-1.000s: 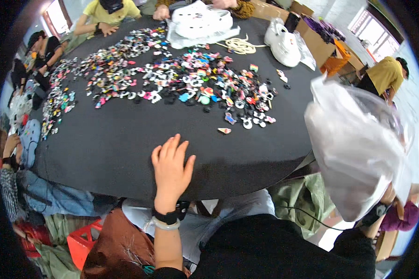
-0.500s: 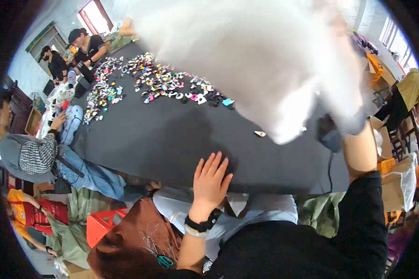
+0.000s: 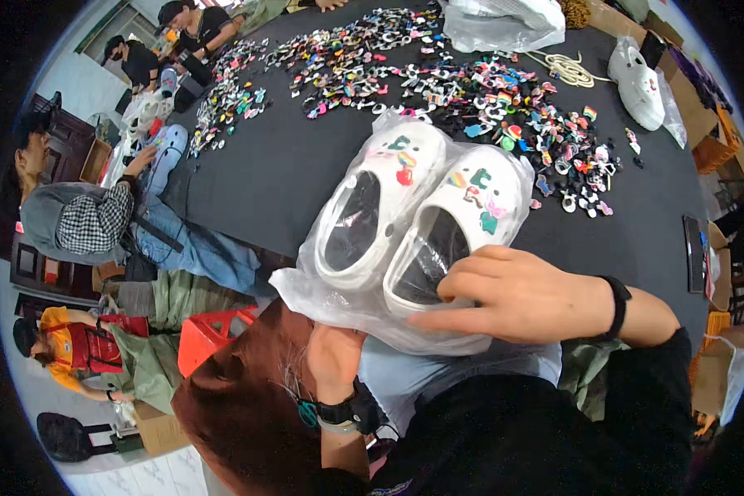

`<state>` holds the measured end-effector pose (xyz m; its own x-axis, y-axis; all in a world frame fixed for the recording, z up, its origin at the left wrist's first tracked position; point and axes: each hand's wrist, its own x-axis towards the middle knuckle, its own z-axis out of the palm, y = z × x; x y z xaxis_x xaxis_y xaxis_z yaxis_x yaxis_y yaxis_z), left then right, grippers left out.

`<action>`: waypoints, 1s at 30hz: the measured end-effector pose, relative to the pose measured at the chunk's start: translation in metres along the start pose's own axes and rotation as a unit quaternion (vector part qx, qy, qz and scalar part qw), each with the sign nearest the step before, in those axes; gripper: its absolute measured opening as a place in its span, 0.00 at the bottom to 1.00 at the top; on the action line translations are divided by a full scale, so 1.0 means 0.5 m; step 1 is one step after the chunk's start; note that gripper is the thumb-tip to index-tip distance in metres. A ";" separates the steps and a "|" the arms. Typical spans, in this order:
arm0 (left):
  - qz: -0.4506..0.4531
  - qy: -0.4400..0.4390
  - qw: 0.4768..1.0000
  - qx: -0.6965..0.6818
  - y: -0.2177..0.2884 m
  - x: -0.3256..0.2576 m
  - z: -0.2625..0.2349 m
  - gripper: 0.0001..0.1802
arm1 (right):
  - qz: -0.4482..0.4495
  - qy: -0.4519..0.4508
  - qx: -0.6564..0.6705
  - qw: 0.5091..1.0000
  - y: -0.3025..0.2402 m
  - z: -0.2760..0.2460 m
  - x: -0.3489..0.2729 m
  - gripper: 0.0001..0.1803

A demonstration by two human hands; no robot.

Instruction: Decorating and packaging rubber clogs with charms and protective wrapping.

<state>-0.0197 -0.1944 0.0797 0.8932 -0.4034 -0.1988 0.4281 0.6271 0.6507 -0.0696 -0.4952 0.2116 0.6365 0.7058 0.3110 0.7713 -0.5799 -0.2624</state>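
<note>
A pair of white clogs (image 3: pixel 463 198) lies side by side in a clear plastic bag (image 3: pixel 306 293), close in front of me at the table's near edge. Small colourful shoe charms (image 3: pixel 489 221) sit on the toes of both clogs. My right hand (image 3: pixel 525 302) is closed at the heel of the right clog, its thumb and fingers pinching the bag there. Beneath the bag's near left side is my left hand (image 3: pixel 335 355), palm up; its fingers are hidden under the plastic.
Loose shoe charms (image 3: pixel 546 107) are heaped across the black table (image 3: pixel 248 194). At the back are a coiled cord (image 3: pixel 570 70), another plastic bag (image 3: pixel 504 25) and a white clog (image 3: pixel 638 87). A phone (image 3: pixel 693 252) lies at the right edge. A person (image 3: pixel 74 219) sits left, near a red stool (image 3: pixel 211 335).
The large blurred white thing raised by my right hand is gone from above the table. The bagged clogs now lie before me. My left hand has moved off the tabletop to beneath the bag.
</note>
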 end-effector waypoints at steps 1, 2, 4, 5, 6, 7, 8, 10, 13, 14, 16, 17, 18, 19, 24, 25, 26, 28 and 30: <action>0.006 -0.059 0.996 -0.071 0.013 -0.007 0.012 0.32 | -0.003 -0.001 0.005 1.000 -0.006 -0.006 -0.012 0.26; 0.008 -0.052 0.996 -0.071 0.021 -0.010 0.021 0.32 | 0.047 0.007 -0.003 0.999 -0.013 -0.019 -0.023 0.31; 0.030 -0.060 0.989 -0.129 0.031 -0.014 0.031 0.33 | 0.092 0.013 -0.006 0.996 -0.015 -0.020 -0.048 0.37; 0.035 -0.056 0.990 -0.126 0.032 -0.012 0.032 0.33 | 0.134 -0.020 -0.027 0.990 -0.015 -0.015 -0.061 0.40; 0.040 -0.007 0.995 -0.087 0.031 -0.008 0.034 0.32 | 0.175 -0.052 -0.049 0.982 -0.012 -0.010 -0.070 0.43; 0.040 0.038 0.997 -0.049 0.025 0.000 0.035 0.32 | 0.179 -0.064 -0.052 0.980 -0.005 0.003 -0.079 0.36; 0.040 0.038 0.997 -0.046 0.018 0.008 0.037 0.32 | 0.180 -0.062 -0.051 0.980 0.006 0.023 -0.085 0.36; -0.012 0.086 0.996 0.027 0.006 0.019 0.050 0.33 | 0.130 -0.010 -0.177 0.976 0.029 0.048 -0.093 0.28; 0.020 0.018 1.000 0.001 0.008 0.026 0.071 0.33 | 0.133 0.035 -0.132 0.982 0.078 0.039 -0.082 0.23; 0.035 0.000 0.998 -0.051 0.007 0.027 0.080 0.33 | 0.134 0.043 -0.114 0.983 0.091 0.035 -0.080 0.23; 0.032 -0.024 0.995 -0.092 0.007 0.022 0.101 0.32 | 0.140 0.066 -0.105 0.982 0.110 0.029 -0.074 0.20; 0.031 -0.051 0.989 -0.136 0.007 0.021 0.106 0.31 | 0.134 0.068 -0.137 0.979 0.120 0.021 -0.072 0.18; 0.033 -0.045 0.989 -0.138 0.003 0.023 0.086 0.31 | 0.135 0.070 -0.163 0.975 0.127 0.015 -0.065 0.18; 0.024 -0.024 0.996 -0.087 -0.003 0.027 0.061 0.29 | 0.151 0.079 -0.191 0.967 0.133 0.003 -0.069 0.16; 0.041 0.115 0.992 0.040 -0.009 0.026 0.057 0.25 | 0.187 0.107 -0.242 0.946 0.138 -0.023 -0.085 0.18; 0.042 0.123 0.991 0.039 -0.007 0.017 0.052 0.25 | 0.201 0.116 -0.202 0.951 0.125 -0.018 -0.084 0.20; 0.059 0.135 0.986 0.072 -0.004 0.006 0.053 0.25 | 0.215 0.125 -0.161 0.955 0.109 -0.016 -0.084 0.22; 0.092 0.153 0.975 0.134 0.007 -0.014 0.068 0.26 | 0.250 0.158 -0.065 0.953 0.062 -0.026 -0.087 0.26; 0.110 0.185 0.967 0.135 0.014 -0.028 0.076 0.22 | 0.253 0.173 -0.002 0.952 0.022 -0.028 -0.092 0.26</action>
<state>-0.0344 -0.2098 0.1151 0.9683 0.0172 -0.2493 0.2147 0.4535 0.8650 -0.0903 -0.5398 0.2070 0.8895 0.1610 0.4277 0.3660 -0.8114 -0.4557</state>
